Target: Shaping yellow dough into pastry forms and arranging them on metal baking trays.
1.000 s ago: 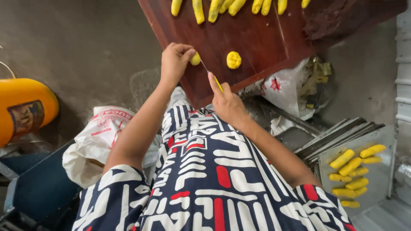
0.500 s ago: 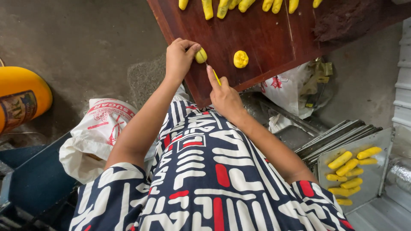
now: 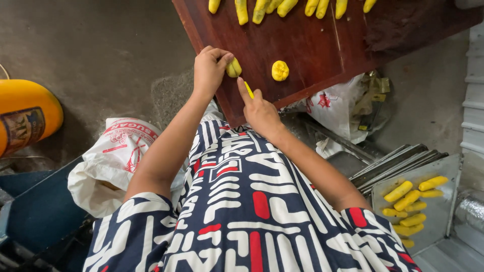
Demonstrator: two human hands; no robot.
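We are pinching a yellow dough piece (image 3: 233, 67) in our left hand (image 3: 207, 70) at the board (image 3: 307, 50)'s near edge; our right hand (image 3: 259, 111) is gripping what is probably a thin yellow stick (image 3: 249, 89). One stamped piece (image 3: 280, 70) is lying beside it, shaped rolls (image 3: 282, 7) are lining the far edge, more are filling a metal tray (image 3: 448, 174) on the concrete floor (image 3: 91, 45).

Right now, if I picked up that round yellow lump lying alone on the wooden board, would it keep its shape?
Probably not under a firm pinch: the yellow lump shows pressed dents, so it looks soft like dough. It seems light, being small like the piece the left hand holds. Its squat form likely stays put on the wooden board rather than rolling.
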